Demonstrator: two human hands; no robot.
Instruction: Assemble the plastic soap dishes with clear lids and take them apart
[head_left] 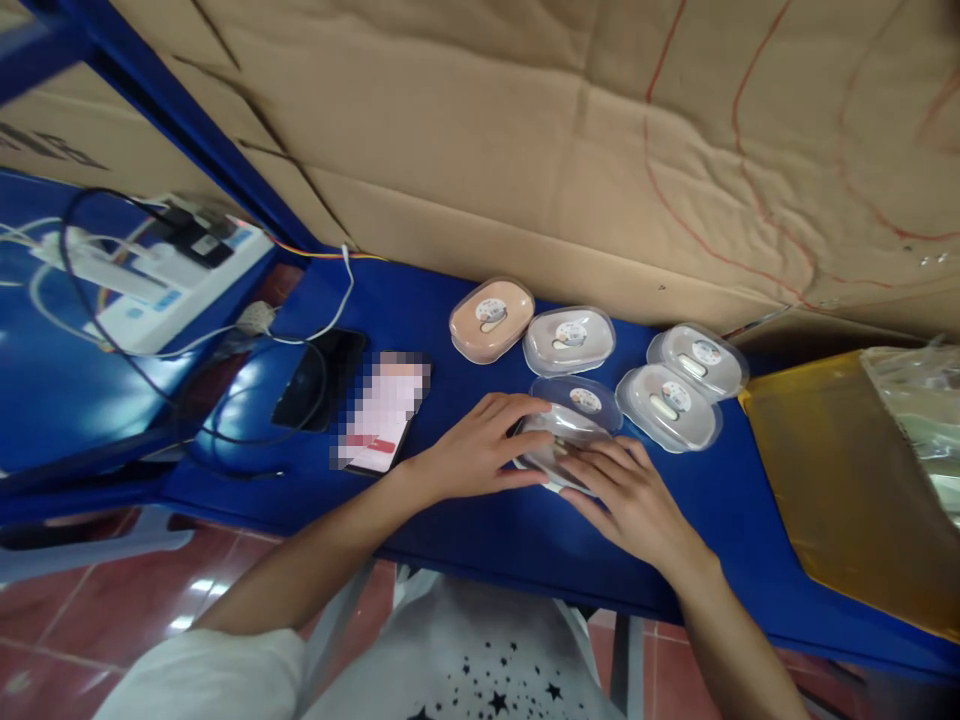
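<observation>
Both hands are on a clear-lidded oval plastic box (568, 428) close to the front of the blue table. My left hand (504, 445) grips its left side, fingers along the edge and thumb low. From the right, my right hand (619, 490) holds the same box, its fingers bent over the lid and partly hiding it. Touching it from behind is a clear oval lid (586, 399) with a round sticker; whether anything lies under that lid, I cannot tell. Further back sit a peach oval box (492, 320) and a whitish oval box (570, 340), both with round stickers.
Two more whitish boxes (673, 407) overlap at right, beside a yellow-taped carton (832, 480). To the left lie a lit phone (382, 415), a dark phone (319, 380), cables and a white power strip (180, 290). Cardboard (480, 150) walls the back.
</observation>
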